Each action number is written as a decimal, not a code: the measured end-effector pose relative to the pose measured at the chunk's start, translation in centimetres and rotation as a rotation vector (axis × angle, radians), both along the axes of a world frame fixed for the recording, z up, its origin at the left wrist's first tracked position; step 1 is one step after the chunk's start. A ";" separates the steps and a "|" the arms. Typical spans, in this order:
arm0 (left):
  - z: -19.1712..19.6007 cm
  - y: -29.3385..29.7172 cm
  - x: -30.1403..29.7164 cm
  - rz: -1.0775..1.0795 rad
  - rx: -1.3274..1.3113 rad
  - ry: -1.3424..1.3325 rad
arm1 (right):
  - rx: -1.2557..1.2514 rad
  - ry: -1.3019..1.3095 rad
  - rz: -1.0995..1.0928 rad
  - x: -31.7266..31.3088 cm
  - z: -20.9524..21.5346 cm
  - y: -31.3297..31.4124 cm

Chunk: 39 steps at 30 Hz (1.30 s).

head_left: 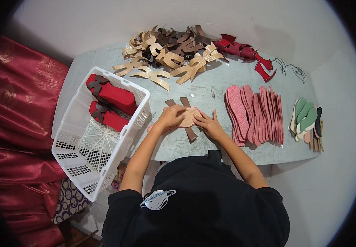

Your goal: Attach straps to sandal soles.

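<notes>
Tan and flat, a sole (189,116) lay on the grey table (211,144) near the picture's centre, with brown straps (191,133) crossing under it and sticking out at 12 and 6 o'clock of it. The left hand (170,116) pressed on the sole's 9 o'clock edge, fingers curled down and pinching the sole against a strap end. The right hand (209,125) lay at the sole's 3 o'clock side, fingers stretched flat, tips touching the sole's rim, gripping nothing.

At 9 o'clock of the hands a white basket (87,164) hung partly over the table's edge; two red sandals (111,95) with dark straps rested in its far end. At 12 o'clock, along the table's back, lay a heap of tan and brown cut uppers (165,53), and at 1 o'clock a smaller heap of red uppers (243,52), with a loose dark thread (291,69) just beyond them. At 3 o'clock stood a row of pink insoles (254,115), leaning one against the next, near the right hand but apart from it. Farther at 3 o'clock, by the table's end, was a small stack of green and tan soles (307,119). Red cloth (17,123) filled the 9 o'clock edge of the view.
</notes>
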<state>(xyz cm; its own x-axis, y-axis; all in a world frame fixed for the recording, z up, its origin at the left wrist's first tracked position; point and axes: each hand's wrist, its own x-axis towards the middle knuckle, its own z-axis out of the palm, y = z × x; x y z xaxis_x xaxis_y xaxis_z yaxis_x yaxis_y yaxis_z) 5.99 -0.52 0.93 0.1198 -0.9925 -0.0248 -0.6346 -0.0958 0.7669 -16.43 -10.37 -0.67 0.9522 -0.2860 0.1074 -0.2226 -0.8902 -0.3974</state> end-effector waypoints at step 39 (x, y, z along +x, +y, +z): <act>-4.3 -3.7 -5.0 0.801 -0.247 -0.141 | 0.013 -0.298 -0.022 -0.9 -1.4 2.5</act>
<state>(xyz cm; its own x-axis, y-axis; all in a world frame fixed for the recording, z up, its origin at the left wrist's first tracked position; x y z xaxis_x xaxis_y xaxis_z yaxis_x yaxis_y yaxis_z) 0.94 -4.22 -3.40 0.7744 -0.5815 0.2493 -0.5377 -0.3972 0.7437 -17.28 -7.89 -2.10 0.8729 -0.3090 0.3777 -0.1130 -0.8809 -0.4595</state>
